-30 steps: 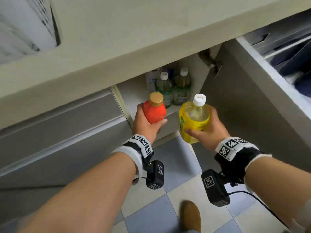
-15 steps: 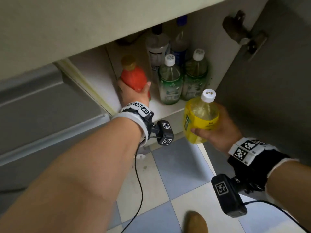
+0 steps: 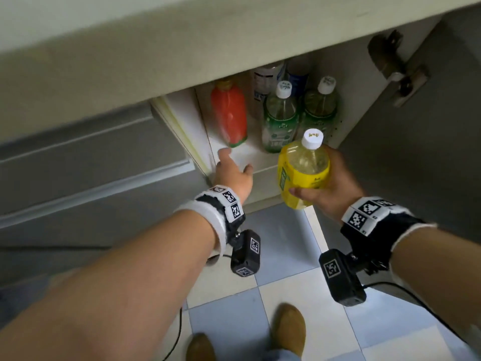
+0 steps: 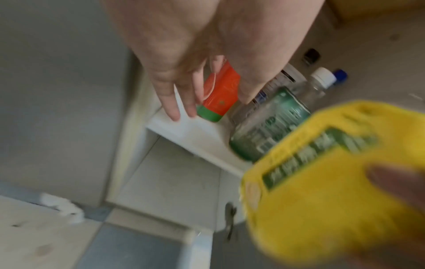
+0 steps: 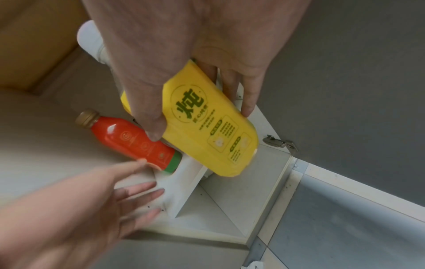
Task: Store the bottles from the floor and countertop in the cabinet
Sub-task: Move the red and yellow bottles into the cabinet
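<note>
A red bottle [image 3: 229, 114] with a gold cap stands upright at the left of the white cabinet shelf [image 3: 244, 157]; it also shows as the red bottle [image 4: 219, 92] and the red bottle [image 5: 135, 141]. My left hand [image 3: 233, 170] hovers just in front of it with straight fingers [image 4: 170, 102], holding nothing. My right hand [image 3: 330, 183] grips a yellow bottle [image 3: 302, 175] with a white cap, in front of the shelf's edge; its yellow label [image 5: 207, 123] fills the right wrist view.
Two green-labelled bottles [image 3: 279, 121] and taller clear ones [image 3: 265, 82] stand behind on the shelf. The grey cabinet door [image 3: 416, 152] hangs open to the right, its hinge [image 3: 395, 66] above. The countertop edge [image 3: 182, 48] overhangs. Checkered floor tiles [image 3: 283, 246] and my shoes lie below.
My left hand set the red bottle on the shelf, let go of it and drew back. My right hand has stayed near the shelf's edge with the yellow bottle.
</note>
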### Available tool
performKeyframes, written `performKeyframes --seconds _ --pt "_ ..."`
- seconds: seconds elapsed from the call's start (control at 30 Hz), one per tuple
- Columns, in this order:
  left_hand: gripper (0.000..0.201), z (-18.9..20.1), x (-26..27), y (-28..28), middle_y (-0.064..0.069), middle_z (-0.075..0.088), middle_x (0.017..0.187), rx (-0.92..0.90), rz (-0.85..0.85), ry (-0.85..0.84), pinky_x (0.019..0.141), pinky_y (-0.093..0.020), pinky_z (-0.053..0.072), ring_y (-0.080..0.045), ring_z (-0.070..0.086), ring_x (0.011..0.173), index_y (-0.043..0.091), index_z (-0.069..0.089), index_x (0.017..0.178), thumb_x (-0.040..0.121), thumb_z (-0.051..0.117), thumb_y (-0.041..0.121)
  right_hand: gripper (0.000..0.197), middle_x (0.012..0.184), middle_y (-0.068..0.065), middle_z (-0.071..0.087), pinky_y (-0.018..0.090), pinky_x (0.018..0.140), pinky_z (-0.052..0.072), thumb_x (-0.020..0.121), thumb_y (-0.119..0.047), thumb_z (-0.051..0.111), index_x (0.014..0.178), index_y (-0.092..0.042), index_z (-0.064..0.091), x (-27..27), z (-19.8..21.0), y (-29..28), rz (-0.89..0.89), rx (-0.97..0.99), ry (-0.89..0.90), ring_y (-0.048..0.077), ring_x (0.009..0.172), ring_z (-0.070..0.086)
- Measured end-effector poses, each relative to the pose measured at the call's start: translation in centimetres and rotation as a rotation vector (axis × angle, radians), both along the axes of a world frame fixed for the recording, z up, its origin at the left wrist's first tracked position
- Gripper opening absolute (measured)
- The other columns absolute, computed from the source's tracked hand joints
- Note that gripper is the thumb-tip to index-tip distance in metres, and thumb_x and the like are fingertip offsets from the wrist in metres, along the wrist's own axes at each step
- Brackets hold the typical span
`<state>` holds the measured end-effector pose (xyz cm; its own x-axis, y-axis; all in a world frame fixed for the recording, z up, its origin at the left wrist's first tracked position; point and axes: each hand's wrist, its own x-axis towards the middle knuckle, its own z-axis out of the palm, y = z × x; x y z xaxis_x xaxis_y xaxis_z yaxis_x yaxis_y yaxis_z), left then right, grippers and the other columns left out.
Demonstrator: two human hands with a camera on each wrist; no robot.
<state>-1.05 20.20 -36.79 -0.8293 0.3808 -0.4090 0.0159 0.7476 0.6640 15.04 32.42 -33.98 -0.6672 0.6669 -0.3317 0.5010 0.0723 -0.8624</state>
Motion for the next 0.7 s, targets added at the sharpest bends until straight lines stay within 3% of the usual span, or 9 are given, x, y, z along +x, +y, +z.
performKeyframes --seconds 0.1,0.23,0.37,0.47,0.53,0.63,0.7 --pt "0.016 0.5 1.3 -4.1 -0.005 0.068 0.109 -0.171 -0.27 0.098 0.088 -0.043 0.057 -0.029 0.068 0.101 0.021 0.064 0.107 0.093 0.061 0.028 0.096 0.117 -0.009 0.052 0.029 0.094 0.042 0.068 -0.011 0.086 0.145 -0.021 0.029 -1.5 1.0 -0.9 0.073 0.035 -0.08 0.014 0.111 0.053" --pt "0.011 0.9 0.9 -8.5 0.005 0.068 0.104 -0.345 -0.488 0.258 0.082 -0.04 0.058 -0.024 0.068 0.091 0.028 0.064 0.099 0.093 0.055 0.032 0.097 0.123 -0.002 0.058 0.041 0.102 0.046 0.063 -0.033 0.088 0.14 -0.02 0.031 -5.2 -0.5 -2.1 0.142 0.122 -0.173 0.026 0.118 0.057" --pt "0.009 0.2 -0.7 -11.3 0.001 0.068 0.102 -0.361 -0.526 0.364 0.077 -0.038 0.055 -0.028 0.064 0.086 0.026 0.058 0.091 0.094 0.049 0.028 0.092 0.13 0.002 0.057 0.033 0.098 0.044 0.067 -0.037 0.086 0.14 -0.019 0.031 -9.7 -2.4 -3.6 0.137 0.172 -0.186 0.025 0.118 0.055" --pt "0.017 -0.3 -1.0 -12.6 -0.002 0.069 0.104 -0.391 -0.528 0.429 0.072 -0.036 0.048 -0.031 0.066 0.091 0.021 0.06 0.098 0.096 0.045 0.028 0.091 0.128 -0.001 0.057 0.026 0.093 0.041 0.068 -0.034 0.086 0.14 -0.018 0.033 -12.5 -3.5 -4.3 0.113 0.158 -0.17 0.022 0.117 0.056" --pt "0.018 -0.6 -1.1 -13.3 -0.002 0.07 0.106 -0.38 -0.509 0.427 0.074 -0.036 0.047 -0.032 0.067 0.093 0.02 0.06 0.101 0.097 0.044 0.027 0.092 0.127 0.0 0.058 0.028 0.095 0.043 0.067 -0.033 0.086 0.141 -0.017 0.033 -13.6 -4.1 -4.6 0.103 0.166 -0.165 0.024 0.118 0.057" --pt "0.017 -1.1 -1.3 -14.0 0.001 0.071 0.103 -0.347 -0.48 0.416 0.077 -0.036 0.05 -0.03 0.067 0.091 0.022 0.06 0.101 0.097 0.044 0.027 0.096 0.127 0.003 0.056 0.04 0.099 0.048 0.068 -0.037 0.084 0.143 -0.016 0.028 -14.8 -4.5 -4.8 0.08 0.212 -0.194 0.029 0.117 0.056" --pt "0.017 -1.6 -1.5 -14.2 0.002 0.071 0.103 -0.333 -0.456 0.425 0.077 -0.036 0.051 -0.03 0.066 0.091 0.023 0.061 0.101 0.097 0.046 0.027 0.092 0.12 -0.001 0.053 0.037 0.097 0.047 0.07 -0.037 0.083 0.141 -0.016 0.029 -15.4 -4.7 -4.8 0.067 0.214 -0.191 0.028 0.117 0.055"
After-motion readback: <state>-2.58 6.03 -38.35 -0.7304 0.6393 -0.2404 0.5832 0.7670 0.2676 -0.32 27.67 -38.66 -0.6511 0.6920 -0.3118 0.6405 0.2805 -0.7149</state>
